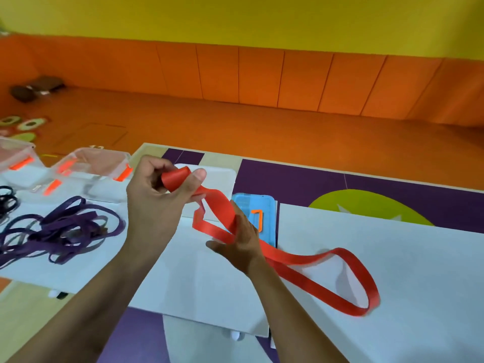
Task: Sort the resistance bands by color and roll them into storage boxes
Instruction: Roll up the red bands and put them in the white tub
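A wide red resistance band (322, 279) lies looped across the white table and rises to my hands. My left hand (157, 195) grips the rolled-up end of this band between curled fingers and thumb, held above the table. My right hand (239, 241) holds the band's flat run lower down, the band passing over its fingers. A tangle of purple bands (62, 226) lies on the table to the left. Two clear storage boxes with orange latches (91, 169) (15, 158) stand at the back left.
A blue lid with an orange handle (264, 218) lies just behind my right hand. Dark bands (6, 200) show at the far left edge. The white table surface (392, 258) stretches right. Orange floor mats and a padded wall lie beyond.
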Demonstrator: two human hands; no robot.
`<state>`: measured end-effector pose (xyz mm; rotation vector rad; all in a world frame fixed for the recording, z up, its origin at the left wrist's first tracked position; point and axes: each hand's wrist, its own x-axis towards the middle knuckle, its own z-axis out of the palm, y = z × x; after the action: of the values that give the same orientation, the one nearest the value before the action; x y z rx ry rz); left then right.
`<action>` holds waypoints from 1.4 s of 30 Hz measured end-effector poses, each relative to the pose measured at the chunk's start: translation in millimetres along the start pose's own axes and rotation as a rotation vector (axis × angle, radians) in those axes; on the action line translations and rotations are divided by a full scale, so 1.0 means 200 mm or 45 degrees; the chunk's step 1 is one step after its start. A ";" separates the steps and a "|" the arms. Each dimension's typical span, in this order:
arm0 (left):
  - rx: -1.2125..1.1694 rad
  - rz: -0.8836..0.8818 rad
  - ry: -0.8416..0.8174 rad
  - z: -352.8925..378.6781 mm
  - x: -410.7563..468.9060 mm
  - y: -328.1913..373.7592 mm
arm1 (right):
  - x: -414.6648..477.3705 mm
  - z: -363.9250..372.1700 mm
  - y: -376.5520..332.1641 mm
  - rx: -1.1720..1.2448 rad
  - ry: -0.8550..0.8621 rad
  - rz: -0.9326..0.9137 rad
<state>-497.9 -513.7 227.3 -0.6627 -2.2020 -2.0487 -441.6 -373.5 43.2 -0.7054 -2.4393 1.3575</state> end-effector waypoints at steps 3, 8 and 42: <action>-0.042 -0.056 0.014 0.01 0.00 0.09 | 0.02 -0.04 -0.09 0.117 0.034 -0.019; -0.315 -0.330 0.126 0.03 0.03 0.12 | 0.03 -0.06 -0.21 0.259 -0.083 0.092; 0.236 -0.668 0.168 -0.30 0.26 -0.68 | -0.26 -0.53 0.44 -0.694 0.753 0.392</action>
<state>-607.2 -559.9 124.0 0.0811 -2.6438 -1.9638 -325.2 -285.9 25.7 -1.4185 -2.2420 0.4215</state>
